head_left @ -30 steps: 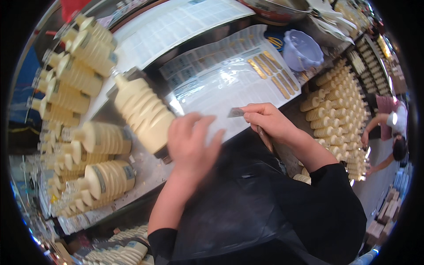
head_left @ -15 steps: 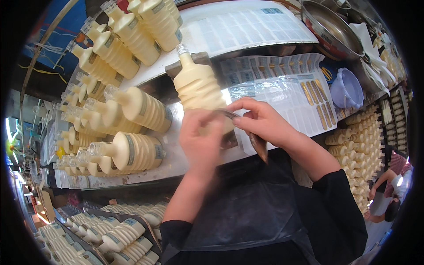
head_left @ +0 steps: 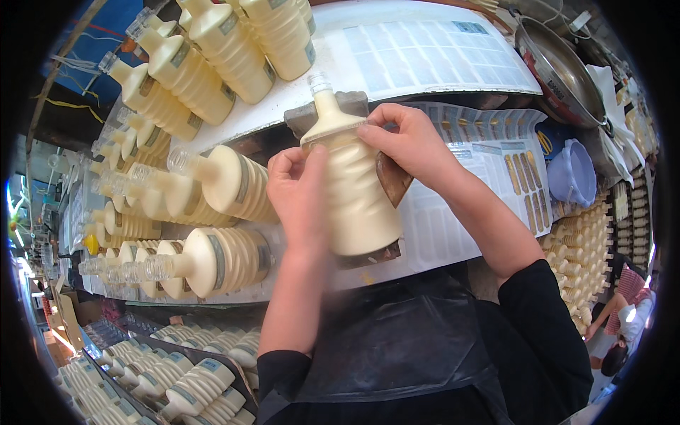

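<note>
A cream-coloured ribbed bottle [head_left: 360,205] with a clear glass neck lies on its side before me, its neck pointing away, propped on a grey block [head_left: 303,120]. Across its shoulder stretches a narrow label strip [head_left: 338,130]. My left hand [head_left: 301,191] pinches the strip's left end, thumb against the bottle. At the other end my right hand [head_left: 412,142] pinches the strip between thumb and fingertips. Tucked under the right hand's curled fingers is a flat brown scraper [head_left: 392,182], its wide edge beside the bottle. Motion slightly blurs my left hand.
Several labelled bottles [head_left: 234,185] lie left of me, more stand at the far left. Label sheets [head_left: 520,180] spread on the right, near a lilac bucket [head_left: 572,173] and a metal pan [head_left: 559,64]. Crated bottles [head_left: 191,386] sit lower left. Another person [head_left: 630,312] is at far right.
Both hands have moved away from me, up to the bottle's shoulder, and spread apart. The strip, bunched between them before, is now stretched across the bottle. My view has shifted slightly.
</note>
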`<control>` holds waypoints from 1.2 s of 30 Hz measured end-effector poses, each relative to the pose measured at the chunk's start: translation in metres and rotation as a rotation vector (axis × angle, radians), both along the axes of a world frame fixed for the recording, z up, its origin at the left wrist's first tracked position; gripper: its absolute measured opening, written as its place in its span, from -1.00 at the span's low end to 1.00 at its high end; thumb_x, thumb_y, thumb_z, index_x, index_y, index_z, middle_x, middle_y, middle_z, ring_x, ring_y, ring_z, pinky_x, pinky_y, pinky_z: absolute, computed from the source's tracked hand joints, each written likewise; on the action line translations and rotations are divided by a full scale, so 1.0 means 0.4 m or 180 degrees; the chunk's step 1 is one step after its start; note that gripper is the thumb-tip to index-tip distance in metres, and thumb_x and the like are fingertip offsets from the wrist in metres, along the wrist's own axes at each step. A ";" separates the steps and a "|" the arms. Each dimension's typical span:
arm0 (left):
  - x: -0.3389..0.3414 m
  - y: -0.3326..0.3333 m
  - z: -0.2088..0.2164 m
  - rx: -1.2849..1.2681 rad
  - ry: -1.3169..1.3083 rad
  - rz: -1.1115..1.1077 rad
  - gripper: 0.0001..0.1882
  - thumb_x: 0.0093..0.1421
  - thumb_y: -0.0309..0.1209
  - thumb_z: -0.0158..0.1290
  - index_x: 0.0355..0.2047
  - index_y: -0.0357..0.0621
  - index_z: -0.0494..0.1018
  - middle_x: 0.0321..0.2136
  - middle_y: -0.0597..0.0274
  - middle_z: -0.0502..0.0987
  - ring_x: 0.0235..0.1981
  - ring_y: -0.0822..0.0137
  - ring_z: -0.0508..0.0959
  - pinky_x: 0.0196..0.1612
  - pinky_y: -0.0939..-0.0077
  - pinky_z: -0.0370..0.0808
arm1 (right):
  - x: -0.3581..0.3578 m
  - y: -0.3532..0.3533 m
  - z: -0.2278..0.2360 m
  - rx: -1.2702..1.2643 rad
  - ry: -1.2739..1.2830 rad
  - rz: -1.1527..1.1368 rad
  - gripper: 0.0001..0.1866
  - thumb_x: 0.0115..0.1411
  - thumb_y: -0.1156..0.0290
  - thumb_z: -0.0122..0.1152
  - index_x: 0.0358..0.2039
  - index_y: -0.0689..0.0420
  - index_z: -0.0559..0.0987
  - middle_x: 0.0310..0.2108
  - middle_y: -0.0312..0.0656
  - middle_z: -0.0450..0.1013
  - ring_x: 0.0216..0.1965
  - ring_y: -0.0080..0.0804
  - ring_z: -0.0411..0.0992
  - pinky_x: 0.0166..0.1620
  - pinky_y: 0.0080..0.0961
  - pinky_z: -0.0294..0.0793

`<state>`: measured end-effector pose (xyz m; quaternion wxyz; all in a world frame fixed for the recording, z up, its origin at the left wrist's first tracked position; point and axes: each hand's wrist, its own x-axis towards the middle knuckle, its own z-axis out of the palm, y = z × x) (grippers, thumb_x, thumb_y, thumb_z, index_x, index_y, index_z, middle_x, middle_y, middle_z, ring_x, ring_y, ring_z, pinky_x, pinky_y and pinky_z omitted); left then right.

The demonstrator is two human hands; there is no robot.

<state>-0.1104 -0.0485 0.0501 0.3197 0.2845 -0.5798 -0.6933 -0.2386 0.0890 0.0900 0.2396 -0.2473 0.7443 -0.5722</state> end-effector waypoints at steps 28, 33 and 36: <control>-0.034 0.013 0.061 0.0147 -0.0216 -0.0475 -0.67 0.45 -0.41 -0.06 0.16 -0.26 0.30 -0.03 0.13 0.47 -0.04 0.39 0.52 0.04 0.47 0.51 | -0.010 -0.004 -0.013 -0.0148 0.0326 -0.0042 -0.78 0.19 0.35 0.36 -0.38 0.27 0.58 -0.43 -0.34 0.48 -0.44 -0.69 0.38 -0.37 -0.64 0.40; -0.043 0.011 0.077 0.0243 -0.0446 -0.0650 -0.56 0.41 -0.27 0.03 0.18 -0.20 0.21 -0.02 0.12 0.42 -0.08 0.42 0.45 0.01 0.49 0.45 | -0.011 -0.004 -0.009 -0.0096 0.0401 -0.0059 -0.77 0.15 0.33 0.36 -0.40 0.27 0.60 -0.43 -0.26 0.50 -0.43 -0.55 0.43 -0.34 -0.55 0.43; -0.052 0.016 0.076 0.0082 -0.0689 -0.0624 -0.53 0.41 -0.22 0.05 0.17 -0.19 0.20 -0.04 0.11 0.43 -0.08 0.42 0.45 0.00 0.50 0.45 | -0.011 -0.004 -0.002 -0.0024 0.0367 -0.0046 -0.74 0.11 0.29 0.35 -0.39 0.27 0.62 -0.39 -0.11 0.55 -0.39 -0.31 0.52 -0.26 -0.39 0.51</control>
